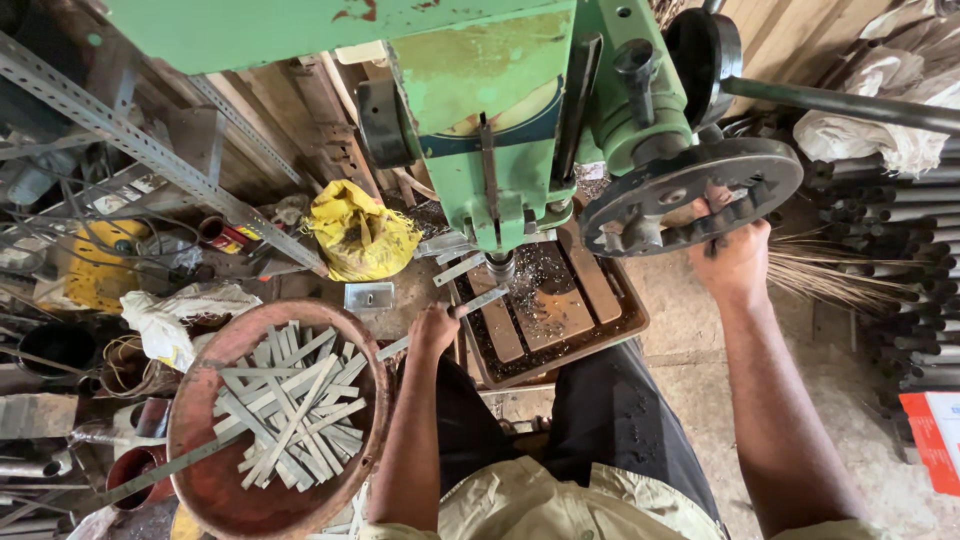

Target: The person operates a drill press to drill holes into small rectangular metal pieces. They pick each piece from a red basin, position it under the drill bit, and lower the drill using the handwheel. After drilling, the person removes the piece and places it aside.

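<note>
Two hands are at work on one big machine, so start there: the green drill press (500, 110) towers over everything, its spindle (500, 265) hanging just above the rusty slotted table (560, 310), which is littered with metal chips. Your right hand (735, 255) is curled shut around the rim of the dark feed wheel (690, 190), fingers hooked through its edge. Next in size, the round rusty pan (275, 420) at your left knee holds a loose heap of flat metal strips (290, 405).

Your left hand (432, 330) pinches one flat strip (480, 303) by its near end, the far end lying on the table under the spindle.

I see no clamp on that strip. If the bit grabs, it could, I judge, wrench the strip round and whip it against your fingers, which sit close to the spindle. The chips could also cut a bare palm, or lift the strip so it rocks. A slipped grip on the wheel might drop the spindle harder than you mean.
</note>
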